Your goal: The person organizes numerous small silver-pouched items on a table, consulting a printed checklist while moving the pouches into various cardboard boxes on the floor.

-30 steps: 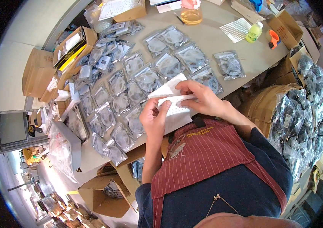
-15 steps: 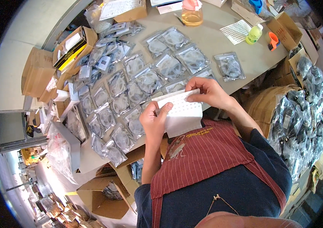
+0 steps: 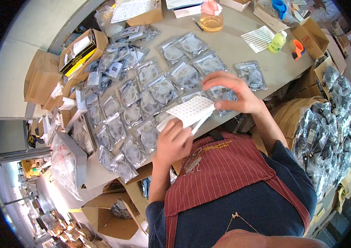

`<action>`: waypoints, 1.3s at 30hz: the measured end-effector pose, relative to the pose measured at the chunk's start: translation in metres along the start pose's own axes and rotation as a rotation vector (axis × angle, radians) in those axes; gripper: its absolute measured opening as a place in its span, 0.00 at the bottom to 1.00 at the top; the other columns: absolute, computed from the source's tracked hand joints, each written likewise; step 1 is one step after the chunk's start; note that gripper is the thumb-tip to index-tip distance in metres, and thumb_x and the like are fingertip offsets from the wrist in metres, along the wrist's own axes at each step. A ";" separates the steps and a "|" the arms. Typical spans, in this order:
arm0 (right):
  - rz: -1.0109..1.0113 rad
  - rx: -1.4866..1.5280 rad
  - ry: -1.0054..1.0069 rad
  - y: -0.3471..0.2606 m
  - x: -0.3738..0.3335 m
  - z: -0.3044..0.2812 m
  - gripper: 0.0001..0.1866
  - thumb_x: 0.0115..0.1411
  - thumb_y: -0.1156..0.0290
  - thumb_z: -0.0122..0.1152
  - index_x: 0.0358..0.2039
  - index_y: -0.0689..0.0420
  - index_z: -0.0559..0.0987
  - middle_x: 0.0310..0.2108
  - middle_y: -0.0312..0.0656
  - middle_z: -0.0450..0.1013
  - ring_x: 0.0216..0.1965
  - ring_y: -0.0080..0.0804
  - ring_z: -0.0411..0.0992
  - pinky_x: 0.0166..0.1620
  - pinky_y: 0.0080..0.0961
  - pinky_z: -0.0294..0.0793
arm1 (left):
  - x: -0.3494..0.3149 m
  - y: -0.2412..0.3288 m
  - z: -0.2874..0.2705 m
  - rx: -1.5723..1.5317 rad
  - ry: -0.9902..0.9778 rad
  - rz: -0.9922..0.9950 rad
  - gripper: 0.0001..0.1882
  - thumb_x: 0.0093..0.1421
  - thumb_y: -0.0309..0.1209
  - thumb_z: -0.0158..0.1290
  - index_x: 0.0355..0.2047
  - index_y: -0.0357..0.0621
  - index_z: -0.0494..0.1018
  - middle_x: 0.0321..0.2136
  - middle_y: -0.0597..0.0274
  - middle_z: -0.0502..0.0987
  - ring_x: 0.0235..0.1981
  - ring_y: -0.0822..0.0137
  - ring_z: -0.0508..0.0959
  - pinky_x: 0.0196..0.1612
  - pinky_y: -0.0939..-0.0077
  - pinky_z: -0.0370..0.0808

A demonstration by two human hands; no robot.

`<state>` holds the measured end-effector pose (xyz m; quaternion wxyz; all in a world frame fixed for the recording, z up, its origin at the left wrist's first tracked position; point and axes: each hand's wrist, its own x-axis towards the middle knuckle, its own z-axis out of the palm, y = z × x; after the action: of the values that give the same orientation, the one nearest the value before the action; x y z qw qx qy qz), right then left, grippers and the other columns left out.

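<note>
Fisheye view from head down to tabletop

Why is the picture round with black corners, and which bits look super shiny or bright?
Head view: a fisheye lens leaves black corners and bends edges near the rim; head view, lower left: the floor glares nearly white; head view, right: heaped clear bags glint; head view, middle: the white sheet in the left hand is bright, but its small marks show.

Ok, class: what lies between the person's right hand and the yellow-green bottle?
In the head view, a filled clear plastic bag lies between the right hand and the yellow-green bottle.
</note>
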<state>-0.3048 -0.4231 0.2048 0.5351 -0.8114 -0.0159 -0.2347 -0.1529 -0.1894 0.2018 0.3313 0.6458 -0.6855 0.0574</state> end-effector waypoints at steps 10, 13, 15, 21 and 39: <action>-0.155 0.053 -0.409 -0.010 0.018 0.016 0.42 0.45 0.69 0.73 0.64 0.54 0.69 0.68 0.47 0.60 0.68 0.49 0.58 0.67 0.47 0.57 | -0.001 0.010 -0.008 -0.033 -0.098 0.232 0.12 0.41 0.23 0.62 0.29 0.42 0.76 0.31 0.64 0.75 0.36 0.63 0.77 0.43 0.68 0.79; -0.180 -0.034 -0.389 -0.008 0.017 0.020 0.42 0.46 0.68 0.73 0.64 0.55 0.69 0.66 0.46 0.63 0.66 0.48 0.60 0.65 0.45 0.58 | -0.008 0.009 -0.006 -0.089 -0.103 0.192 0.15 0.38 0.21 0.63 0.31 0.40 0.77 0.33 0.61 0.77 0.40 0.57 0.77 0.44 0.63 0.79; -0.199 -0.062 -0.358 -0.011 0.018 0.021 0.41 0.46 0.67 0.73 0.63 0.55 0.70 0.64 0.45 0.65 0.64 0.47 0.62 0.64 0.44 0.58 | -0.011 0.010 -0.006 -0.105 -0.096 0.180 0.17 0.37 0.20 0.63 0.32 0.39 0.78 0.35 0.59 0.79 0.42 0.54 0.78 0.44 0.60 0.78; -0.242 -0.231 -0.207 -0.020 0.011 0.025 0.39 0.45 0.65 0.74 0.60 0.54 0.73 0.59 0.42 0.69 0.56 0.44 0.66 0.59 0.41 0.61 | -0.011 0.012 -0.009 -0.158 -0.080 0.106 0.15 0.40 0.20 0.64 0.32 0.42 0.79 0.38 0.56 0.79 0.42 0.50 0.78 0.43 0.60 0.77; -0.205 -0.080 -0.293 -0.018 0.008 0.065 0.39 0.47 0.67 0.74 0.62 0.55 0.72 0.63 0.46 0.67 0.53 0.48 0.72 0.56 0.39 0.71 | -0.030 0.032 -0.022 -0.524 -0.039 -0.411 0.09 0.50 0.25 0.66 0.30 0.43 0.77 0.23 0.55 0.74 0.26 0.56 0.75 0.29 0.66 0.71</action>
<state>-0.2787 -0.3602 0.2030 0.4678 -0.8516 -0.1669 -0.1678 -0.1755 -0.1475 0.2137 0.4776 0.6644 -0.5385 -0.2013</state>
